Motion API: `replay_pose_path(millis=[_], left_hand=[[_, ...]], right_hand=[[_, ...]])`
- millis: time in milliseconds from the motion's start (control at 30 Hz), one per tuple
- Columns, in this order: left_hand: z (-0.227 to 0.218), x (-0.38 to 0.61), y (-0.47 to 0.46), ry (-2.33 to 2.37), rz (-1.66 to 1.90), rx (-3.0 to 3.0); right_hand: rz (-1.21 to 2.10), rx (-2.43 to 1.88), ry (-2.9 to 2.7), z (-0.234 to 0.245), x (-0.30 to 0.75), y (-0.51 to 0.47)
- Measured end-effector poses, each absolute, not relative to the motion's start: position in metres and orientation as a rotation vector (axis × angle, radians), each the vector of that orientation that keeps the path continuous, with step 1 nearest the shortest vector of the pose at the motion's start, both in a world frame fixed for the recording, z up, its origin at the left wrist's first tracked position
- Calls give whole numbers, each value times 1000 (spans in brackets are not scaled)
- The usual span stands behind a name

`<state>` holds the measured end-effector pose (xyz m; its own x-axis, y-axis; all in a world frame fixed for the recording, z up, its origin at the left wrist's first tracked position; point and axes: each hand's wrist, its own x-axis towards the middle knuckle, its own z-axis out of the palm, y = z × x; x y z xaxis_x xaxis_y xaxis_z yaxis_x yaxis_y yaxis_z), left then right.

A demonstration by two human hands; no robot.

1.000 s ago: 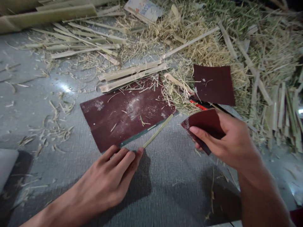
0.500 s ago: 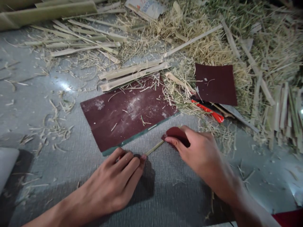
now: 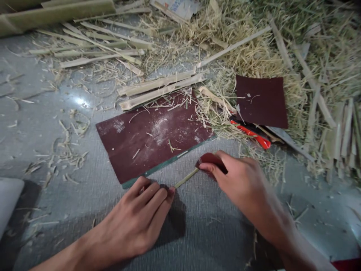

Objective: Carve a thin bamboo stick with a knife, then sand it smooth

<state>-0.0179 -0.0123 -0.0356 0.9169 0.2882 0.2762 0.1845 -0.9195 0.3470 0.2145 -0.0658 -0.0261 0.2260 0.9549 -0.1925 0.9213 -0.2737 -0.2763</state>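
My left hand is closed around one end of a thin bamboo stick, low over the grey surface. My right hand pinches a small folded piece of dark red sandpaper around the other end of the stick, whose tip is hidden in the fold. Just beyond both hands lies a larger sheet of sandpaper, dusted with pale powder and bits of shavings. A green strip shows along its near edge.
Split bamboo strips lie at the big sheet's far edge. A heap of shavings spreads across the back right, with a square sandpaper piece and a red-handled tool on it. Bamboo lengths lie back left; a white object stands at left.
Both hands keep their hold on the stick and sandpaper. The right hand has shifted very slightly to the right, and the view has moved a little.
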Motion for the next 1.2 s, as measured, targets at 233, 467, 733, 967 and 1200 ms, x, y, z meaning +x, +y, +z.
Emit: replay_pose_path(millis=[233, 467, 733, 967, 1200], left_hand=[[-37, -19, -13, 339, 453, 2752], [-37, -18, -14, 351, 454, 2754], [-37, -16, -14, 373, 471, 2736], [-36, -17, -15, 348, 490, 2783], [-35, -17, -14, 334, 501, 2817]], right_hand=[[469, -2464, -1812, -28, 218, -64], [505, -2427, -1790, -28, 219, -63], [541, -2495, -1739, -23, 214, -62], [350, -2543, -1798, -25, 216, -64], [307, -2576, -1851, -22, 214, -65]])
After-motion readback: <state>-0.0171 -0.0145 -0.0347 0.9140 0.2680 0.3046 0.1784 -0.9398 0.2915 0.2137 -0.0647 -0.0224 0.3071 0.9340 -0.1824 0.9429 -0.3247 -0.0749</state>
